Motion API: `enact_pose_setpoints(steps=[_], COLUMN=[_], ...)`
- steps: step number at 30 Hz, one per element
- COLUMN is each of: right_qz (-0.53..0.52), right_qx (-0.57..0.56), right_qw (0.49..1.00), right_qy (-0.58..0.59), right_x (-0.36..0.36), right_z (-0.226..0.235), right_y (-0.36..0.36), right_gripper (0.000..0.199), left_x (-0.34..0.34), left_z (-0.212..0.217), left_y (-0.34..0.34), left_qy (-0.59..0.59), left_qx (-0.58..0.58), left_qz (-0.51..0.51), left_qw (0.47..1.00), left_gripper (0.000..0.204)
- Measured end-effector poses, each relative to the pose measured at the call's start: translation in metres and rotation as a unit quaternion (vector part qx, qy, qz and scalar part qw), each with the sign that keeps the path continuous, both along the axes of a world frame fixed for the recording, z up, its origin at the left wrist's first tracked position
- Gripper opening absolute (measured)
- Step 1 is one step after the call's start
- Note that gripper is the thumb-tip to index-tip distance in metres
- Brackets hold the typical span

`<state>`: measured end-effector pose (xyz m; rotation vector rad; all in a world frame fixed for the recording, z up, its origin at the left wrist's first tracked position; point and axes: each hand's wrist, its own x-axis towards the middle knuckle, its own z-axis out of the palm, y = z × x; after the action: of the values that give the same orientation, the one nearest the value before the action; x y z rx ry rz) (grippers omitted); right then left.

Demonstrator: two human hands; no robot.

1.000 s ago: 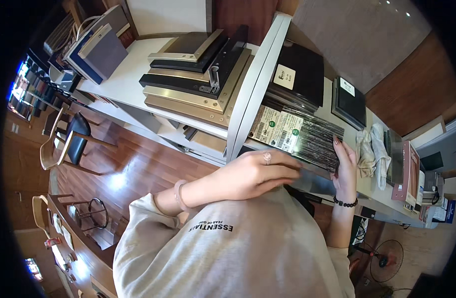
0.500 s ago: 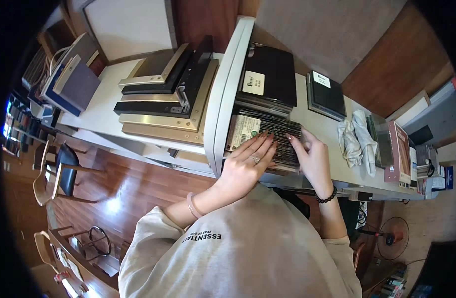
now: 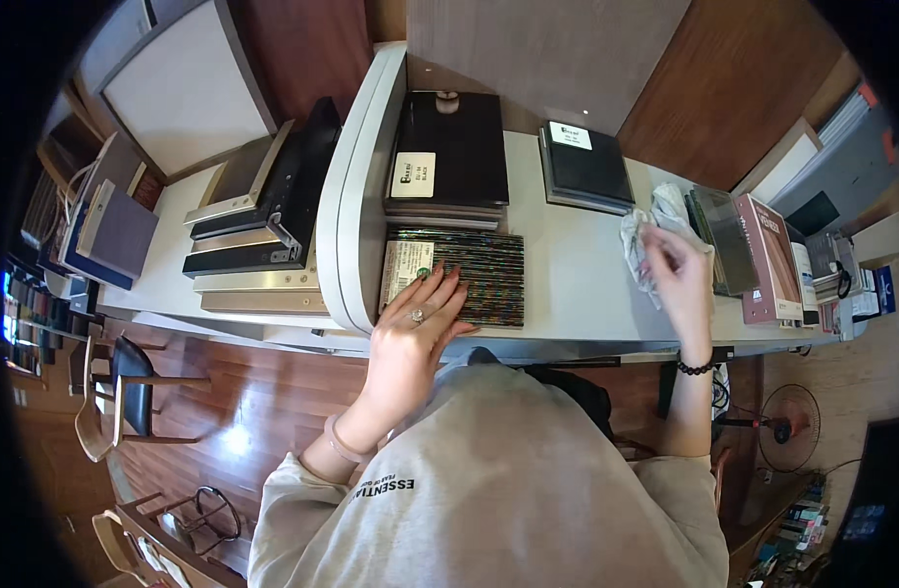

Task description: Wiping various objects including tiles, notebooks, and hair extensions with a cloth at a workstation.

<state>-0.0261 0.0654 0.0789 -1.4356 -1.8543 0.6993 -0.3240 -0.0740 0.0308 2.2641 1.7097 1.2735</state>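
Observation:
My left hand [image 3: 417,318] lies flat with fingers stretched over the front left part of a dark striped panel [image 3: 488,277]. A white label [image 3: 407,268] on that panel shows above my fingers. To the right, my right hand [image 3: 680,279] is at a crumpled white cloth [image 3: 669,203], its fingers bent and pinched on it. Part of the cloth is hidden behind that hand. Just behind the striped panel stands a stack of glossy black panels [image 3: 469,147] with a pale label.
A white upright divider [image 3: 356,186] rises left of the panels. Beyond it are stacked gold and black frame samples [image 3: 263,255]. A smaller dark panel stack [image 3: 591,171] sits at the back. Right of the cloth stand glass samples [image 3: 728,245] and a reddish binder [image 3: 768,260].
My right hand has left the striped panel and moved right to the white cloth. My left hand stays on the panel. The whole view has shifted and turned somewhat.

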Motion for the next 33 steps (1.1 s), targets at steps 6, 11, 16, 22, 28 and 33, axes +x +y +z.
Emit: enact_pose_setpoints(steps=[6, 11, 16, 22, 28, 33], right_qz=[-0.045, -0.029, -0.045, -0.085, 0.041, -0.040], right_qx=[0.283, 0.299, 0.234, 0.219, 0.201, 0.204], right_qw=[0.903, 0.882, 0.903, 0.937, 0.883, 0.941], right_qy=[-0.320, -0.362, -0.357, -0.258, -0.421, -0.267], right_x=[0.038, 0.015, 0.007, -0.031, -0.049, -0.016], right_z=[0.014, -0.017, -0.022, 0.026, 0.017, 0.013], right_y=[0.002, 0.006, 0.004, -0.007, 0.004, 0.018], right_gripper=[0.037, 0.034, 0.025, 0.022, 0.024, 0.029], left_x=[0.012, 0.031, 0.024, 0.029, 0.024, 0.017], left_z=[0.011, 0.022, 0.031, 0.027, 0.031, 0.029], left_y=[-0.004, 0.002, 0.022, 0.048, 0.053, 0.048], left_qy=[0.007, 0.016, 0.012, 0.061, 0.058, 0.108], left_qx=[-0.023, -0.001, 0.039, 0.026, 0.007, -0.016], left_qz=[0.012, 0.010, 0.119, 0.214, 0.202, 0.207], left_qw=[1.000, 1.000, 0.992, 0.975, 0.978, 0.972], left_gripper=[0.034, 0.039, 0.047, 0.058, 0.058, 0.056])
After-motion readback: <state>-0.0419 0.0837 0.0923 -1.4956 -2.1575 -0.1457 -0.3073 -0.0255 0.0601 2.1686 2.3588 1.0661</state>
